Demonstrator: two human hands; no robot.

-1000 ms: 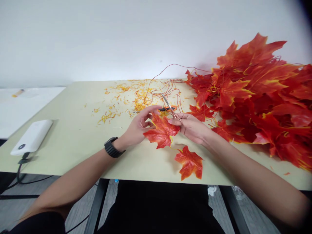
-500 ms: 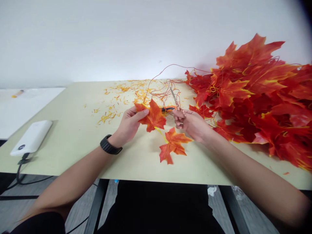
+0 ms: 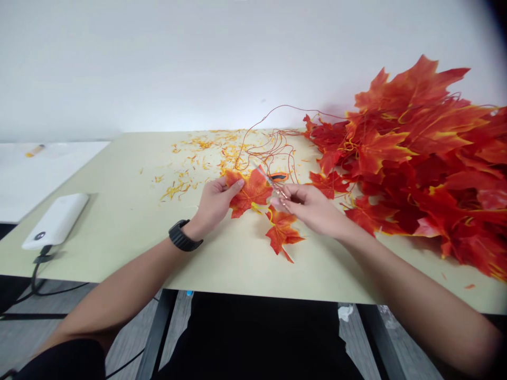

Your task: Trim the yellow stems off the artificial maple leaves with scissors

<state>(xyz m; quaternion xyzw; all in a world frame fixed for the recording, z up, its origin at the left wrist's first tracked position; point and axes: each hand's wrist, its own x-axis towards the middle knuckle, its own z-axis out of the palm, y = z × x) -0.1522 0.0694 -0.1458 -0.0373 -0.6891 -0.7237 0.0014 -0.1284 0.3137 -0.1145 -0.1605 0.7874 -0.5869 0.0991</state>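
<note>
My left hand [image 3: 217, 203] pinches a red-orange maple leaf [image 3: 250, 194] between thumb and fingers, above the middle of the table. Small metallic scissors [image 3: 276, 189] are in my right hand [image 3: 311, 207], their blades pointing up and left across the right part of that leaf. A second maple leaf [image 3: 282, 230] hangs just below the first, joined by a yellow stem. Behind the scissors lies an orange and black tool [image 3: 279, 177], partly hidden. A thin red cord [image 3: 273, 108] runs in loops from near the held leaf to the leaf pile.
A large heap of red leaves [image 3: 420, 174] covers the table's right side. Yellow scraps [image 3: 204, 143] are scattered at the back. A white power bank [image 3: 57, 220] with a black cable lies at the left of the table [image 3: 130, 227]. A white wall rises behind.
My right hand has turned and brought the scissors left and down, onto the held leaf. The held leaf has tilted and moved slightly down. The lower leaf has swung round.
</note>
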